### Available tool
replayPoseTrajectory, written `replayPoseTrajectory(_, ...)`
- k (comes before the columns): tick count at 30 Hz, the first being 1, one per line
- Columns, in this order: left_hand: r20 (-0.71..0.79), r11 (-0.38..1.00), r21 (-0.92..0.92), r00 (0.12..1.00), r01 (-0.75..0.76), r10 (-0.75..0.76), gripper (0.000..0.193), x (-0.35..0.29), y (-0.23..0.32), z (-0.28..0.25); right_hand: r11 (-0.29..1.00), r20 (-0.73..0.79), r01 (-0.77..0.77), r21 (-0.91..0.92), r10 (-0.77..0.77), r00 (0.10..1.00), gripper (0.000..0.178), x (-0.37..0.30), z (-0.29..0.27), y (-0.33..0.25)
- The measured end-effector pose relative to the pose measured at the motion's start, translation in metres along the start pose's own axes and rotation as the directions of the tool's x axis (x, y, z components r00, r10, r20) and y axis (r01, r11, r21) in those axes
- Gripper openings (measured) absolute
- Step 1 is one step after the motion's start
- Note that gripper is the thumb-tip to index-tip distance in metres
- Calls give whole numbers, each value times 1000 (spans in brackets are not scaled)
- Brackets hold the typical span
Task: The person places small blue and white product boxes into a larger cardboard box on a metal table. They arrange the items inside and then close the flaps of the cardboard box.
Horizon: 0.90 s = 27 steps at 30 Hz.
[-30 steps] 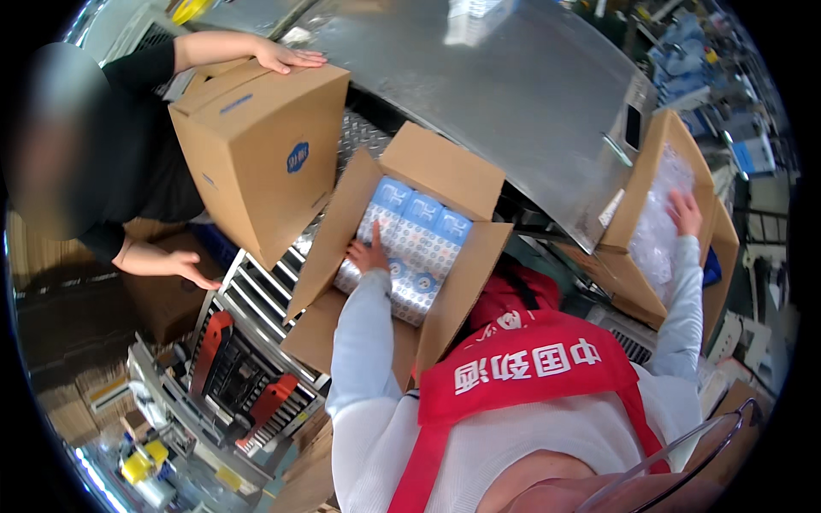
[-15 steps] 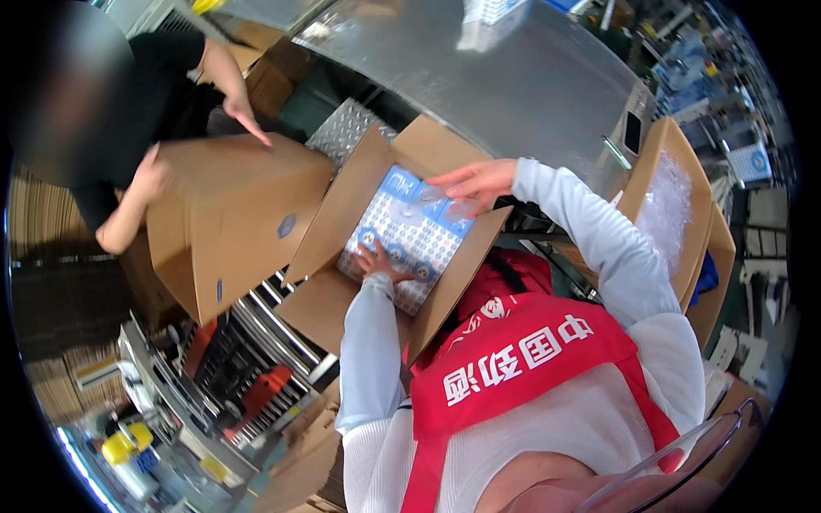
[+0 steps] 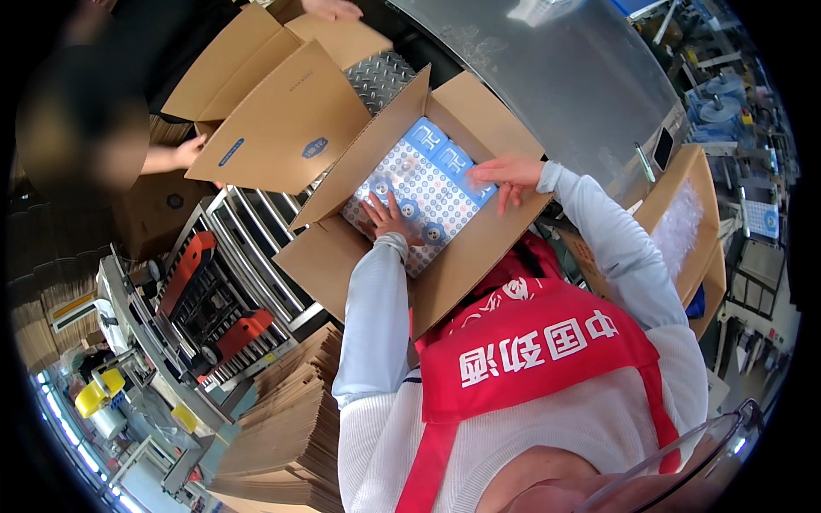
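An open cardboard box (image 3: pixel 462 261) stands before me, its flaps spread out. Inside lie blue and white patterned packs (image 3: pixel 423 184) with round spots. My left hand (image 3: pixel 387 215) presses flat on the packs near the box's near side, fingers spread. My right hand (image 3: pixel 506 173) rests on the far right of the packs, by the box wall, fingers apart. Neither hand grips anything. A red apron (image 3: pixel 530 346) covers my chest.
A co-worker at the upper left holds another cardboard box (image 3: pixel 278 128) by its flaps. A roller conveyor (image 3: pixel 248 248) runs below it. A large metal machine cover (image 3: pixel 564 68) is behind. Another open box (image 3: pixel 684 231) stands at right. Flat cardboard sheets (image 3: pixel 282 427) are stacked at lower left.
My right hand came from the right-hand box to the packs in the front box. The co-worker tipped the other box and opened its flaps. My view moved closer to the front box.
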<state>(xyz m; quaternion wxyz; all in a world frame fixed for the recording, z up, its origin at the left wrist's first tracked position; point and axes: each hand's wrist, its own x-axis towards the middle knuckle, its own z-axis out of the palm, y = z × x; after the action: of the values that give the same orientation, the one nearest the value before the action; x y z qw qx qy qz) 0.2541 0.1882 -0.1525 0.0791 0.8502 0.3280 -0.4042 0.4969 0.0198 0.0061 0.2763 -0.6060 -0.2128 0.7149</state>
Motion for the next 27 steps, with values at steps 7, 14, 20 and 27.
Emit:
replayPoseTrajectory(7, -434, 964, -34, 872, -265, 225, 68, 19, -15, 41, 979, -35, 179, -93, -183, 983, 71, 16, -29, 61)
replayPoseTrajectory(14, 316, 982, 178, 949, -61, 2, 105, -54, 32, 33, 771, -208, 449, -452, -580, 788, 53, -12, -164, 58)
replayPoseTrajectory(20, -235, 908, -339, 957, -246, 172, 74, -41, 39, -23, 351, -345, -45, -935, -876, 336, 81, -53, -415, -47)
replayPoseTrajectory(27, -231, 794, -496, 935, -351, 269, 48, -87, 132, -134, 463, -747, -588, -663, -457, 483, 54, -37, -585, -100)
